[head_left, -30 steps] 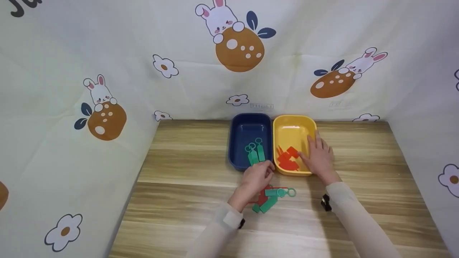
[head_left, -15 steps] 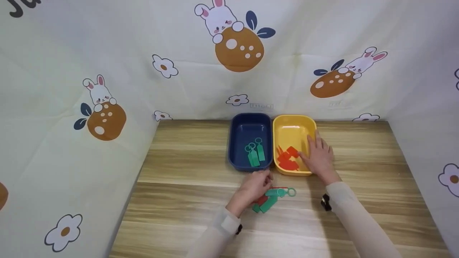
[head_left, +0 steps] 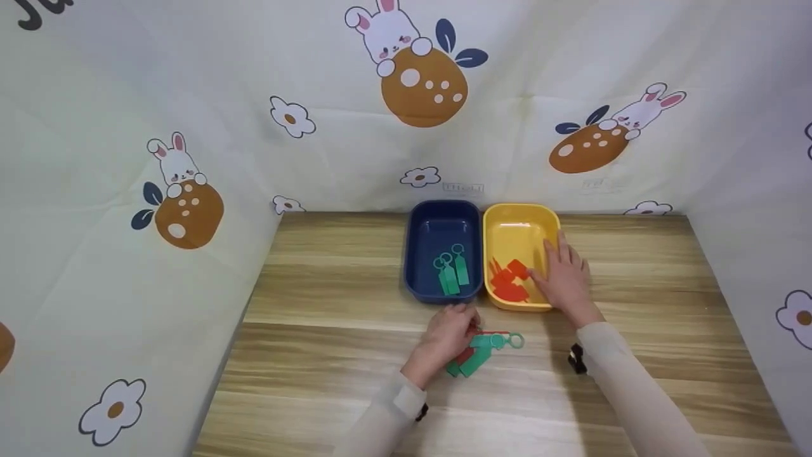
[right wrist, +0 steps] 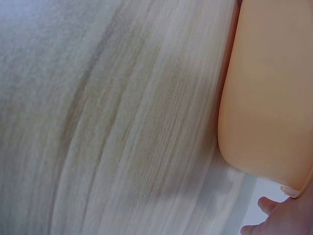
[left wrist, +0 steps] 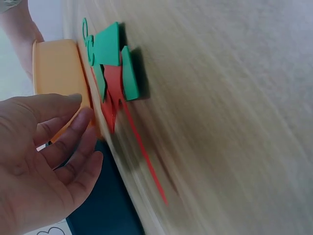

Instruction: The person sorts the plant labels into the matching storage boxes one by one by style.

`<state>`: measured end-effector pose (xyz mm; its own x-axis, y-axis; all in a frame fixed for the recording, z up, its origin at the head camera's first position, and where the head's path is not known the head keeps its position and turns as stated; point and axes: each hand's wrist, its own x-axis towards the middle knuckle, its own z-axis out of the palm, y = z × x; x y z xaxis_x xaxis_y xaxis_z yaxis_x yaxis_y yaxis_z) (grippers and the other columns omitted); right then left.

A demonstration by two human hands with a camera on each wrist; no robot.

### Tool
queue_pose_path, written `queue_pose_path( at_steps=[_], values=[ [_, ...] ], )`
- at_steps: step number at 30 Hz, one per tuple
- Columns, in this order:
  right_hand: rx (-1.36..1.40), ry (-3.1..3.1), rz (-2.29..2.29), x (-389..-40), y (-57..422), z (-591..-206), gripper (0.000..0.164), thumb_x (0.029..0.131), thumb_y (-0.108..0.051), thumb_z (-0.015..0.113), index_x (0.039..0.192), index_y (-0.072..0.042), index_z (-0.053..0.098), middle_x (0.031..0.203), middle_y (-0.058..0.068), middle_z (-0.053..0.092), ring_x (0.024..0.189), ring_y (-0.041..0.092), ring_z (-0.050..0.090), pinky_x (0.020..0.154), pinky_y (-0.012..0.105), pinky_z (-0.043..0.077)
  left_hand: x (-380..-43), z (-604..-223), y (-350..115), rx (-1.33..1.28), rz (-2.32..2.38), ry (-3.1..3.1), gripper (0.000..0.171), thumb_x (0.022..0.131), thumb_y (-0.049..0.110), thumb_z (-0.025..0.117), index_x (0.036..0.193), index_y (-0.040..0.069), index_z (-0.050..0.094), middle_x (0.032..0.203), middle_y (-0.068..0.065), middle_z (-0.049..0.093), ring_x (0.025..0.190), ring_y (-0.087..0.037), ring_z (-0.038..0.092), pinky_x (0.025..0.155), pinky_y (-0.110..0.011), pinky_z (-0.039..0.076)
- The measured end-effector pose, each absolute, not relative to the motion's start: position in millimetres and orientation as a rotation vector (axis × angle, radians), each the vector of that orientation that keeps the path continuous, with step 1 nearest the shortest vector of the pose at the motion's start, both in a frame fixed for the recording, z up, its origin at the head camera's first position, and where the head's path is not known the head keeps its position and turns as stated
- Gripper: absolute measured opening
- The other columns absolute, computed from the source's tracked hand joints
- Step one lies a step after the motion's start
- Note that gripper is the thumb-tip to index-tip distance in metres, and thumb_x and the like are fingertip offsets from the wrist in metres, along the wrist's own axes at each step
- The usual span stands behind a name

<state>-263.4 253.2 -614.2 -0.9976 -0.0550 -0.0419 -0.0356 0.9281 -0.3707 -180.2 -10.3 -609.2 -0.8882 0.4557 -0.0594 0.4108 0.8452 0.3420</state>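
Note:
My left hand (head_left: pixel 446 333) is over the left side of a small pile on the table, its fingers loosely bent. In the left wrist view, nothing shows between its thumb and fingers. The pile has green plastic tags (head_left: pixel 476 362) with ring ends and red plastic tags (left wrist: pixel 113 81), one with a long thin tail. My right hand (head_left: pixel 566 279) rests at the right rim of a yellow bin (head_left: pixel 517 238), fingers spread, thumb reaching inside. Several red tags (head_left: pixel 509 289) lie in that bin. Three green tags (head_left: pixel 450 279) lie in the navy bin (head_left: pixel 438 233) beside it.
The two bins stand side by side at the back of the wood-grain table (head_left: pixel 330 381), close to a patterned cloth backdrop (head_left: pixel 342 165). Cloth also rises along the left and right sides.
My left hand has drawn back from the navy bin's front edge toward the pile, leaving the green tags in the bin fully visible. The right hand has stayed in place.

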Motion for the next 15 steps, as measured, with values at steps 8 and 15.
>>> queue_pose_path(
  at_steps=[8, 15],
  values=[
    [-0.064, 3.034, -0.597, -263.6, 253.9, -615.5, 0.079, 0.098, -0.046, 0.054, 0.157, -0.004, 0.022, 0.167, 0.021, -0.001, 0.143, 0.054, 0.019, 0.113, 0.074, 0.015, -177.4, -613.8, -12.8, 0.661, 0.364, 2.903, 0.024, 0.086, 0.016, 0.075, 0.109, 0.019, 0.069, 0.107, -0.001, 0.063, 0.100, -0.020, 0.059, 0.090, -0.031, 0.052],
    [-0.080, 3.046, -0.596, -263.3, 255.1, -616.3, 0.080, 0.098, -0.047, 0.054, 0.157, -0.004, 0.022, 0.167, 0.022, -0.001, 0.143, 0.055, 0.021, 0.112, 0.074, 0.017, -175.8, -614.7, -12.1, 0.576, 0.276, 2.896, 0.032, 0.087, 0.023, 0.076, 0.118, 0.018, 0.067, 0.115, -0.003, 0.059, 0.106, -0.021, 0.057, 0.093, -0.033, 0.053]
  ],
)
